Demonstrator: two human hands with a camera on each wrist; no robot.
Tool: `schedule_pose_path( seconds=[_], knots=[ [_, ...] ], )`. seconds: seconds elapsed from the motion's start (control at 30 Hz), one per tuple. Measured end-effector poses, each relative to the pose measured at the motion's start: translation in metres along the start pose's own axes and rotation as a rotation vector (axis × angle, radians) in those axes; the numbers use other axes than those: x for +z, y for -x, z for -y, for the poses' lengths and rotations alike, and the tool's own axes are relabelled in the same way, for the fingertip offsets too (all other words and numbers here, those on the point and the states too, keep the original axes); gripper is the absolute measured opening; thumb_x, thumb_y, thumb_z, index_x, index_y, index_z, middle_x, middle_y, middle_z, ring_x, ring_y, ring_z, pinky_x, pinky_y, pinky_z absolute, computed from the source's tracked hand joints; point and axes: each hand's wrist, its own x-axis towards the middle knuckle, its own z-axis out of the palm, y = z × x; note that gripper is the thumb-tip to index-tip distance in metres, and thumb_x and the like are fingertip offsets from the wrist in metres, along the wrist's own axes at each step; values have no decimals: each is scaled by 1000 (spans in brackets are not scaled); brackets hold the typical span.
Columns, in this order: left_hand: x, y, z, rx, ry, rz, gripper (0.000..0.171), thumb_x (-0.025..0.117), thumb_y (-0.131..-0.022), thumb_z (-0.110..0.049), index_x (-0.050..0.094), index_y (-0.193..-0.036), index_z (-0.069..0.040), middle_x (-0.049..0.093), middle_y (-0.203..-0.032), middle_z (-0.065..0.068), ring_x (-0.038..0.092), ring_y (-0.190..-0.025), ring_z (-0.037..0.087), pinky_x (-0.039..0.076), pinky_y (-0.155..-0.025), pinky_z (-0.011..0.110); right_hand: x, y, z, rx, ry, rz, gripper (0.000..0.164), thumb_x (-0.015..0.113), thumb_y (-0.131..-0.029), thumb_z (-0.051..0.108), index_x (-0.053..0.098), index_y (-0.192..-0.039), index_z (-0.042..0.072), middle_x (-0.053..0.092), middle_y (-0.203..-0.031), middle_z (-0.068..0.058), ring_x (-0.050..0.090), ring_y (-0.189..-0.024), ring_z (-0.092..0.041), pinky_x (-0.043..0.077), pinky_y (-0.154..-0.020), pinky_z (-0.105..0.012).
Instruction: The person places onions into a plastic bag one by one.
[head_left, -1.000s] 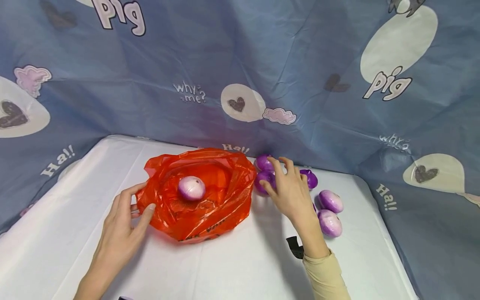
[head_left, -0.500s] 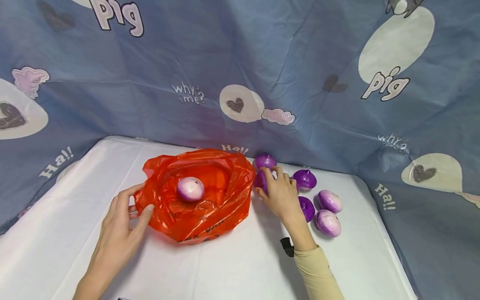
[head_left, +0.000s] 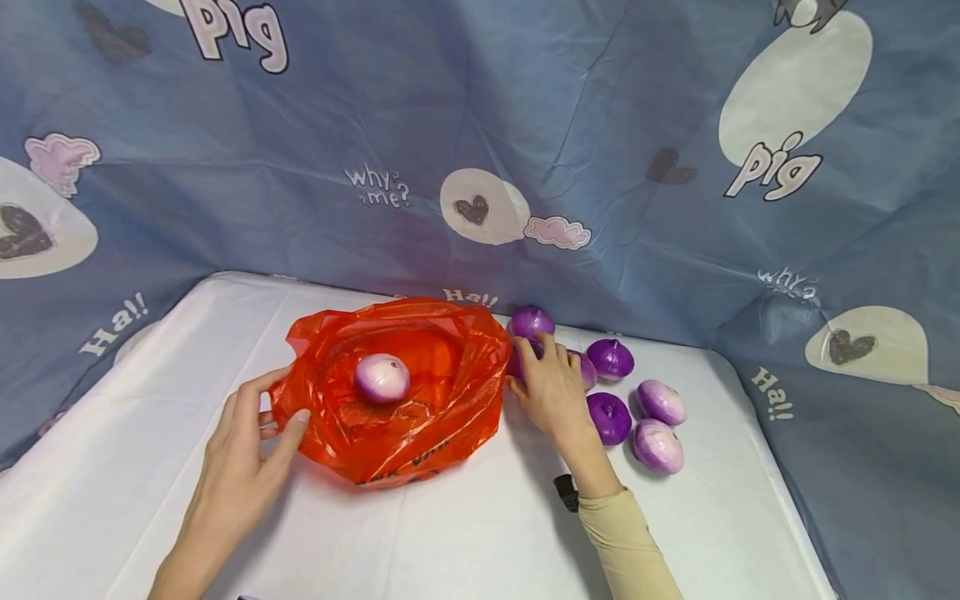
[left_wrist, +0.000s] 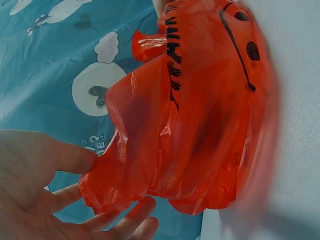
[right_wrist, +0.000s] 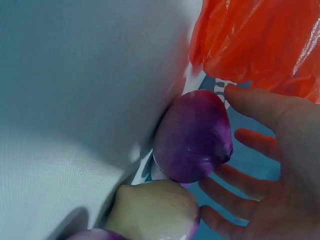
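A red plastic bag (head_left: pixel 450 433) stands open-mouthed on the white table, with one purple-and-white onion (head_left: pixel 382 377) inside it. My left hand (head_left: pixel 251 442) grips the bag's left edge, the film between thumb and fingers in the left wrist view. To the right of the bag, my right hand (head_left: pixel 551 387) reaches over a purple onion (right_wrist: pixel 192 137), partly hidden by the fingers in the head view. In the right wrist view the fingers spread beside this onion, thumb near its upper edge, with the palm apart from it. A paler onion (right_wrist: pixel 155 210) lies right against it.
Behind the right hand sits a purple onion (head_left: pixel 531 322). Farther right are purple onions (head_left: pixel 611 359) and two paler pinkish onions, one (head_left: pixel 658 447) nearer the front. A blue printed cloth (head_left: pixel 645 275) rises behind the table (head_left: pixel 450 533). A black strap (head_left: pixel 567 492) shows by the right wrist.
My right hand has moved left and lowered over the purple onion beside the bag, uncovering onions to its right. The left hand and bag have stayed in place.
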Motion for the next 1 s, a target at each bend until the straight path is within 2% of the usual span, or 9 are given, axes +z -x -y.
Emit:
schedule_pose_path(
  seconds=[0.07,0.2,0.3,0.43,0.67,0.8,1.0],
  knots=[
    [0,0,0,-1,0,0,60,73,-99,-13,51,-155,-17,61,-138,16,59,-100,15,40,-86,0,2,-1,1,-10,6,13,59,84,-93,30,57,-143,15,59,-144,-24,64,-123,-48,52,-102,-60],
    [0,0,-1,-4,6,5,60,73,-100,-12,50,-156,-16,60,-137,18,64,-102,27,39,-86,-2,8,-3,1,-17,31,43,62,84,-93,29,56,-146,13,59,-145,-24,63,-126,-47,52,-105,-59],
    [0,0,-1,-3,8,10,60,73,-100,-11,50,-155,-14,60,-138,19,65,-103,31,37,-86,-3,12,-4,0,-3,43,43,63,84,-92,30,56,-146,13,59,-145,-23,62,-126,-46,52,-104,-58],
    [0,0,-2,-3,6,13,60,72,-100,-11,49,-155,-13,59,-138,20,65,-103,32,37,-86,-3,14,-4,-2,19,34,47,62,85,-92,31,57,-145,14,59,-145,-24,63,-123,-48,51,-101,-58],
    [1,-1,-3,-21,2,29,60,71,-101,-14,48,-156,-14,58,-140,21,67,-104,35,36,-84,-4,15,-4,-3,60,67,124,56,78,-98,37,53,-144,16,56,-148,-27,67,-115,-51,52,-97,-58],
    [1,-1,-2,-22,-3,32,59,71,-101,-15,48,-156,-14,58,-140,21,67,-103,34,37,-83,-3,16,-3,-2,54,65,112,58,78,-98,37,53,-146,17,59,-146,-25,68,-114,-50,53,-96,-58],
    [1,-1,-3,-12,-7,27,60,72,-101,-13,49,-156,-13,59,-140,21,67,-103,34,37,-84,-3,14,-1,-3,42,62,105,58,82,-95,38,56,-142,16,62,-143,-22,68,-113,-48,55,-96,-56]
  ],
)
